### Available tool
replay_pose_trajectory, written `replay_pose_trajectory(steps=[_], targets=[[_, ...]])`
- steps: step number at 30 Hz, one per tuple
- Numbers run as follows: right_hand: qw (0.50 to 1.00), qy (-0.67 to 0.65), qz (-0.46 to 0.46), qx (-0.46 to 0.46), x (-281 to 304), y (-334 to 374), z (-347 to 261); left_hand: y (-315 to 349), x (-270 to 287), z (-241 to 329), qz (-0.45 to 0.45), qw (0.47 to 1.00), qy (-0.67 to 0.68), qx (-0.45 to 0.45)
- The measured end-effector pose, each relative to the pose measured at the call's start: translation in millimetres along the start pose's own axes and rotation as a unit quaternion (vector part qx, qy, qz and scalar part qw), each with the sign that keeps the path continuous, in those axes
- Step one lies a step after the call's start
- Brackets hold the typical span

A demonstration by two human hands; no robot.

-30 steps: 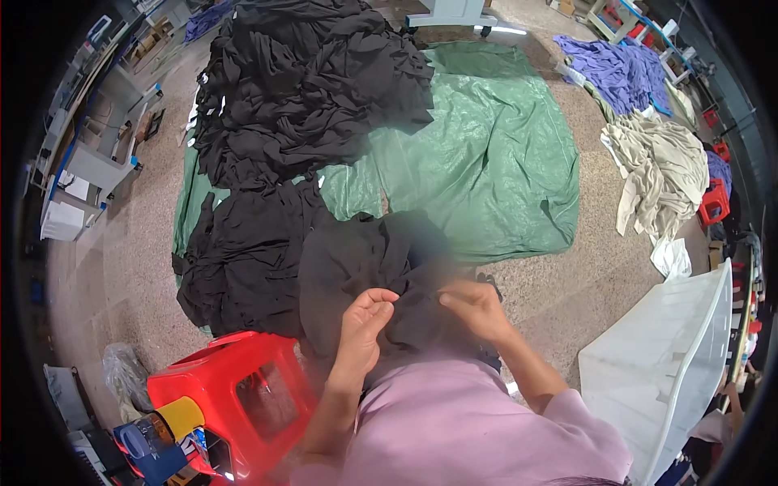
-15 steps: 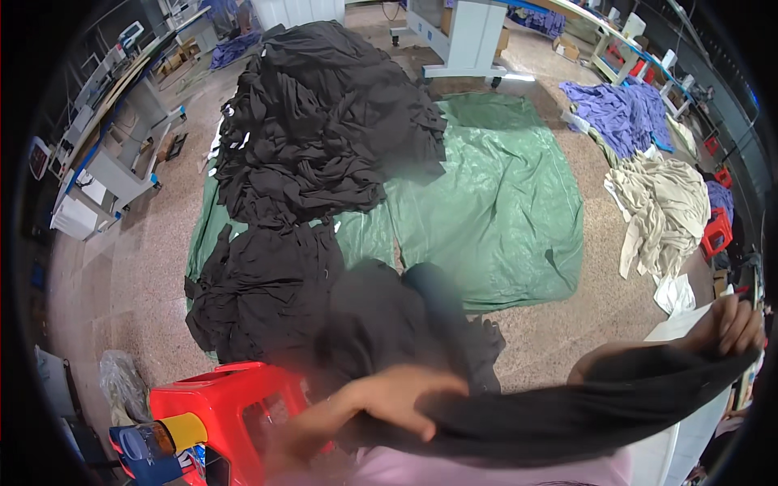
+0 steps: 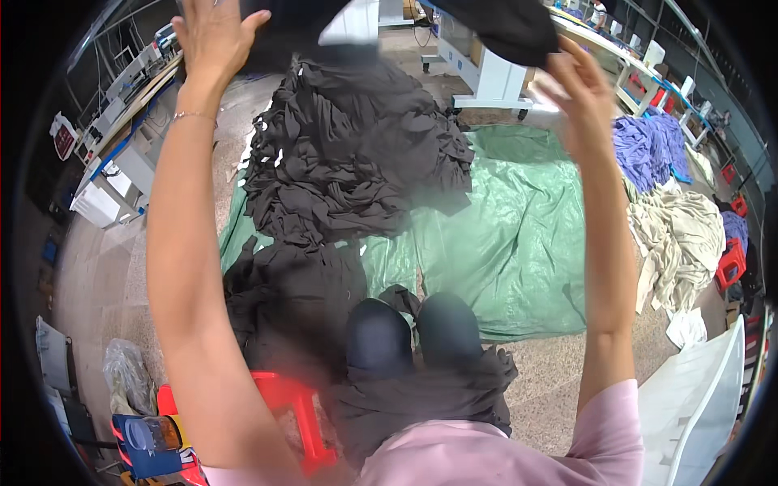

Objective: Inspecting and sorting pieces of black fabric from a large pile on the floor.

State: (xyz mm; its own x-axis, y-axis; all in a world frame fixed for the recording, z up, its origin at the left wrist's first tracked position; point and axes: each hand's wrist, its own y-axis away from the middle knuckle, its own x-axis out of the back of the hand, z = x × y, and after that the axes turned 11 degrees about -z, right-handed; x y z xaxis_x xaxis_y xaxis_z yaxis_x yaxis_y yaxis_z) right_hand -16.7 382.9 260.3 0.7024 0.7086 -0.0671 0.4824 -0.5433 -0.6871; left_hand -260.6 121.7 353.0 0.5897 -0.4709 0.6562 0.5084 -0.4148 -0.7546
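Both my arms are raised, and a black garment (image 3: pixel 519 28) stretches between my hands along the top edge, partly out of view. My left hand (image 3: pixel 212 44) is up at the upper left with its back showing, thumb lying over the black cloth and fingertips cut off. My right hand (image 3: pixel 582 89), somewhat blurred, pinches the garment's other end at the upper right. More black cloth (image 3: pixel 421 397) lies across my lap, below my knees. Ahead, a large heap of black garments (image 3: pixel 348 154) rests on a green plastic sheet (image 3: pixel 519 235), with a smaller black pile (image 3: pixel 292 292) nearer me.
A red plastic stool (image 3: pixel 304 413) stands at my left, with a bottle of amber liquid (image 3: pixel 154 435) beside it. On my right is a white bin (image 3: pixel 697 405). Purple cloth (image 3: pixel 652 146) and cream cloth (image 3: pixel 677 235) lie in piles on the right. Worktables (image 3: pixel 121 182) line the sides.
Both hands have risen from low near my lap to the top of the view, lifting the black garment with them. My knees now show, and cloth lies across my lap.
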Motion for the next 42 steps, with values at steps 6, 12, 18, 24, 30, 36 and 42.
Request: replay_pose_trajectory(steps=[6, 12, 18, 24, 30, 36, 42], targets=[[0.948, 0.206, -0.241, -0.012, -18, 123, 50, 115, -62, 2, -0.071, 0.934, 0.237, -0.259], [0.790, 0.110, -0.378, -0.470, 45, 328, 51, 355, -56, -20, -0.527, 0.750, 0.395, -0.058], [0.796, 0.203, -0.384, -0.421, 68, 401, 14, 450, -23, 20, -0.543, 0.712, 0.445, -0.021], [0.805, 0.329, -0.382, -0.312, 80, 386, 22, 453, -16, 42, -0.537, 0.741, 0.369, -0.160], [0.908, 0.208, -0.221, -0.289, 62, 321, -8, 423, -10, 27, -0.392, 0.745, 0.539, 0.020], [0.901, 0.353, -0.248, -0.041, 25, 243, -33, 404, 17, 9, -0.611, 0.630, 0.480, 0.022], [0.906, 0.356, -0.231, -0.017, 19, 207, -37, 348, 20, -42, -0.597, 0.638, 0.478, 0.092]])
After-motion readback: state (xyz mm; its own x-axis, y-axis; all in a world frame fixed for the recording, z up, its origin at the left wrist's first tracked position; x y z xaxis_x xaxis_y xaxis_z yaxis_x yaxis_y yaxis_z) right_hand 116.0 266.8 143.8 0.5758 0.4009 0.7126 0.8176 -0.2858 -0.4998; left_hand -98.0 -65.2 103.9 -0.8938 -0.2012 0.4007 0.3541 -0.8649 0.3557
